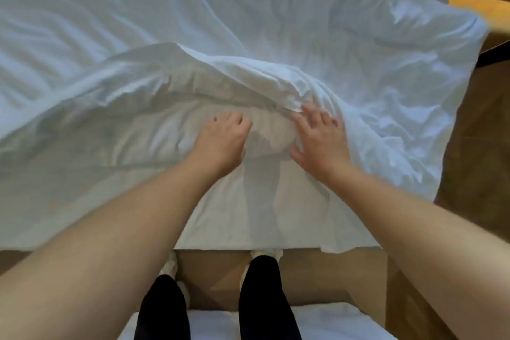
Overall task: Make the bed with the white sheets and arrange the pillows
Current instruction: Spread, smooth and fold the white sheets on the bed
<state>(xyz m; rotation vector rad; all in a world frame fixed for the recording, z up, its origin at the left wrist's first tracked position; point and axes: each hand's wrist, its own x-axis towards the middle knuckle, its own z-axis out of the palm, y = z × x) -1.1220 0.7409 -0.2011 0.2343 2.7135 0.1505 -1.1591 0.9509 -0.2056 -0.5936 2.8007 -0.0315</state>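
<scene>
The fingers (317,116) of the right hand (321,143) are spread wide and flat, touching the folded edge of the white duvet (248,22). The left hand (220,143) rests near it on the white sheet (248,207), fingers a little bent, holding nothing. The duvet lies crumpled just past both hands

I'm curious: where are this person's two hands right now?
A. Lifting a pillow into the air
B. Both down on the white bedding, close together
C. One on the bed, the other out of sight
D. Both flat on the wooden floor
B: the left hand and the right hand both rest on the white bedding, side by side just below a raised fold.
</scene>
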